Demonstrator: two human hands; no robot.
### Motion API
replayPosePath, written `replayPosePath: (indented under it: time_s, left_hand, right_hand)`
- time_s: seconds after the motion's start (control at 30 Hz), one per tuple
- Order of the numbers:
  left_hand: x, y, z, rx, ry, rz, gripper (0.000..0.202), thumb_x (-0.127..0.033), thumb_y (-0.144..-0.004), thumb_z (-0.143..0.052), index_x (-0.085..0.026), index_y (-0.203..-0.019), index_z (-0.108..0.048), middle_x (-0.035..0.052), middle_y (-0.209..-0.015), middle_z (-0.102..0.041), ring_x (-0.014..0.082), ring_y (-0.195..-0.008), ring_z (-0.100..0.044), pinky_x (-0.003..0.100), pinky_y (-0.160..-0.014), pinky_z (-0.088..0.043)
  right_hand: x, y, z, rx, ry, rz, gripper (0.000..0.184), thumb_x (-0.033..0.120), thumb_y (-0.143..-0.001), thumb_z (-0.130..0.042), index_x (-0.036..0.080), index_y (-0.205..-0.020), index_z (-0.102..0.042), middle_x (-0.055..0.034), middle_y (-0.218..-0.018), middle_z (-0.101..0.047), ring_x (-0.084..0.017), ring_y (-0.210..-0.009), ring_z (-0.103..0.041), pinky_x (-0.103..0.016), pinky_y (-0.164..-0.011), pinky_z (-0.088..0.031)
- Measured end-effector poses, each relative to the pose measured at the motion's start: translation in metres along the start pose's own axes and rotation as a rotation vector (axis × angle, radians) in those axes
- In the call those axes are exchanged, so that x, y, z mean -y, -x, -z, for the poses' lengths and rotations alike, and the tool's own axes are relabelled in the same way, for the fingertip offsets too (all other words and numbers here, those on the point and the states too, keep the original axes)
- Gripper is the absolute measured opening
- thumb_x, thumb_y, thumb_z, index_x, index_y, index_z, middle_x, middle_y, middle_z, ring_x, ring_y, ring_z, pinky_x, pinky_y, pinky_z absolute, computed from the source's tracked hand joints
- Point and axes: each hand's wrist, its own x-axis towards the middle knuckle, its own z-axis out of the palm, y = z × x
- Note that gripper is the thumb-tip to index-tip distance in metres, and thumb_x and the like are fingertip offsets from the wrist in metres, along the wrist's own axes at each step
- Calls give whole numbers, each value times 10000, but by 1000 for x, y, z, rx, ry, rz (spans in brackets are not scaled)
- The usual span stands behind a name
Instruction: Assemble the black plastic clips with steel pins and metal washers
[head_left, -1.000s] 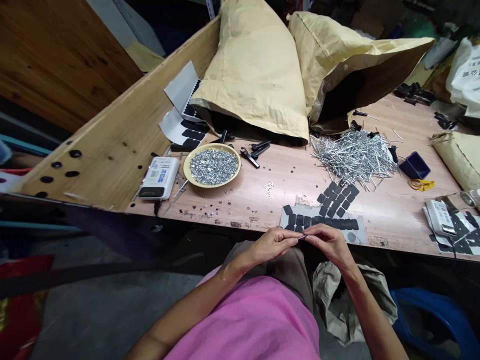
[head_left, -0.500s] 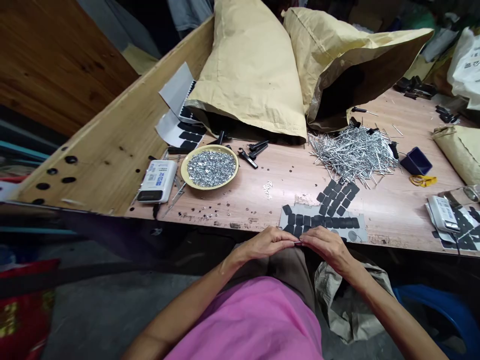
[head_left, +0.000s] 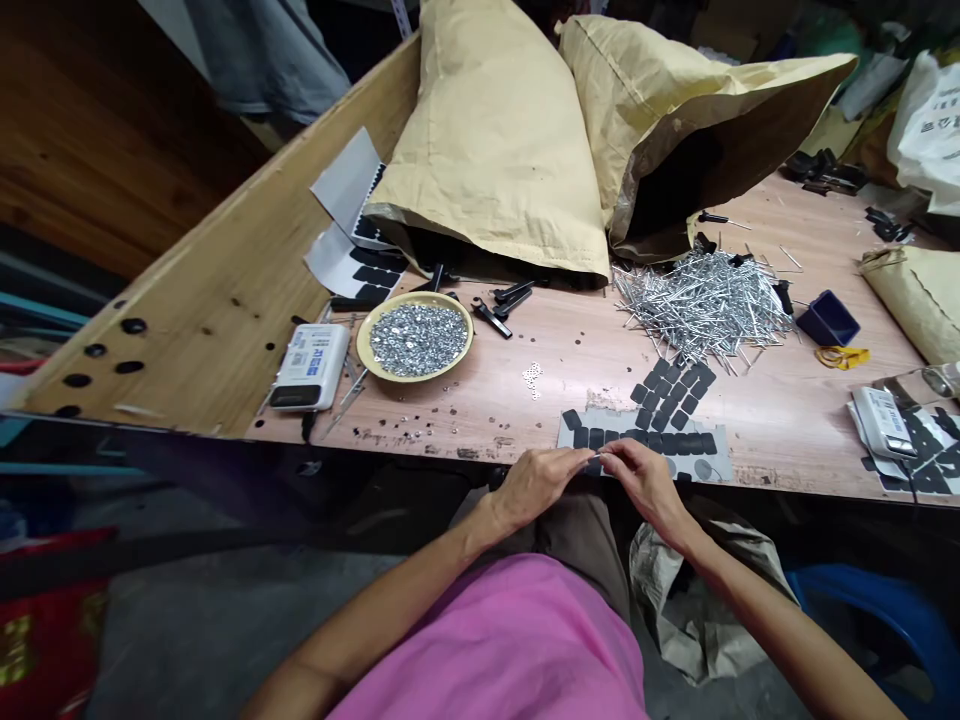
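Observation:
My left hand (head_left: 541, 482) is closed in a pinch at the front edge of the workbench. Opposite it, my right hand (head_left: 646, 482) pinches too, its fingertips almost meeting the left ones. Between them shows a thin silvery metal piece (head_left: 597, 457), mostly hidden by the fingers. Just behind the hands lies a grey backing sheet (head_left: 718, 462) bearing rows of black rounded stickers (head_left: 679, 443). More black stickers (head_left: 670, 392) lie past it, by a heap of thin metal pins (head_left: 705, 305).
A yellow bowl (head_left: 363, 358) of small metal parts stands left, beside a white box-shaped device (head_left: 319, 360). Two large paper sacks (head_left: 495, 130) lie at the back. A dark blue tray (head_left: 829, 318) and a second white device (head_left: 885, 420) are at right. A wooden board (head_left: 202, 300) borders the left.
Both hands have risen slightly towards the backing sheet. My right hand has turned more upright, with its fingers bent at the thin piece. The view has shifted a little.

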Motion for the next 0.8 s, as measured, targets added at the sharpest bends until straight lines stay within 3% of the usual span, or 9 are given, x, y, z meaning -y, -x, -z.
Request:
replayPosePath:
  time_s: [0.13,0.23,0.37,0.53,0.63,0.73,0.8]
  left_hand:
    - [1,-3,3,-22,134,-4,252,-210,-875,-475,-179,-1031,-671,92,-1025,-703,206,-913,-667,296,-809,-517]
    - [2,-4,1,-32,163,-63,247,-231,-886,-470,-176,-1003,-680,68,-990,-717,178,-881,-678,256,-788,-531]
    - [1,-3,-5,-131,79,-151,284,-262,-916,-415,-176,-1006,-670,59,-951,-723,153,-823,-686,240,-731,-550]
    - [-1,-1,-13,-206,-113,-218,336,-246,-939,-347,-145,-1011,-659,76,-761,-711,147,-641,-672,235,-595,-539]
    - [-2,-2,-14,-199,-70,-183,340,-260,-933,-353,-150,-976,-672,79,-770,-710,147,-643,-667,234,-592,-526]
    - [-7,-6,-10,-223,161,-16,298,-304,-899,-426,-161,-952,-683,72,-808,-711,156,-705,-665,243,-641,-519]
    - [-11,-10,-6,-243,392,181,296,-337,-878,-455,-159,-953,-678,32,-674,-676,130,-583,-621,230,-578,-497]
  right_hand:
    - [-2,-3,3,-13,269,312,274,311,-948,-360,188,-885,-597,-61,-804,-638,-157,-729,-582,-252,-645,-475]
    - [-4,-7,5,11,495,505,319,252,-965,-293,177,-841,-577,-63,-736,-609,-166,-661,-513,-271,-610,-437]
    - [-5,-11,5,-25,622,623,333,208,-960,-302,172,-738,-547,-48,-635,-560,-163,-596,-445,-273,-585,-384]
    - [-4,-8,-6,-107,550,433,475,265,-978,-192,190,-620,-495,-30,-554,-512,-138,-530,-442,-246,-547,-348]
    - [-2,-10,-6,-1,500,177,561,379,-972,-125,202,-581,-486,-4,-486,-476,-122,-446,-418,-245,-470,-278]
    - [4,-14,6,93,463,-52,541,458,-951,-157,212,-641,-526,-3,-536,-525,-131,-485,-472,-244,-475,-262]
    - [9,-14,14,24,396,-135,477,477,-936,-204,214,-720,-538,-17,-649,-579,-146,-574,-518,-244,-519,-308]
